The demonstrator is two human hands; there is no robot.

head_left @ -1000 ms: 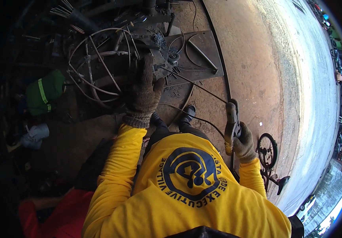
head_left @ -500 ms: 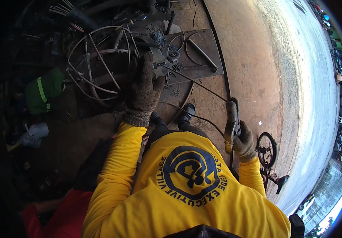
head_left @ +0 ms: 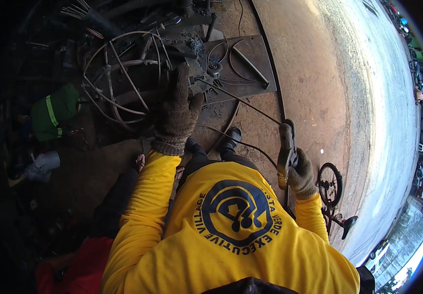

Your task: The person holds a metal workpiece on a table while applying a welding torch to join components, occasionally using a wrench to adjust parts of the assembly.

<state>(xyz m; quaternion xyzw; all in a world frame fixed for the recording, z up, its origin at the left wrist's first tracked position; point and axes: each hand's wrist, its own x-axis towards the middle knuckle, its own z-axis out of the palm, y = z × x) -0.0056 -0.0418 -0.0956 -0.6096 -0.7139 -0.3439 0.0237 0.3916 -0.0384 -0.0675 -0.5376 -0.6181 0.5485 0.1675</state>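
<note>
In a brown knit glove, my left hand (head_left: 176, 110) is raised beside a round cage-like frame of bent metal bars (head_left: 123, 63). Its fingers point away from me and the thumb stands apart; I see nothing in it. My right hand (head_left: 303, 177), gloved too, is closed around the handle of a welding electrode holder (head_left: 287, 152). A long thin welding rod (head_left: 241, 100) runs from the holder's jaw toward the upper left. The rod's far tip is over the dark metal work surface, near my left hand. A cable (head_left: 248, 144) curves across the floor toward the holder.
A metal plate (head_left: 250, 63) bears a pipe (head_left: 250, 63) and a small wheel (head_left: 214, 67). Green cloth (head_left: 54, 112) lies at left. Someone in a red top (head_left: 89, 267) is close at lower left, a bare foot (head_left: 140, 161) showing. A bicycle (head_left: 330, 186) stands right.
The person in red has shifted slightly to the right, and their bare foot now shows beside my left forearm. My hands and the electrode holder have hardly moved.
</note>
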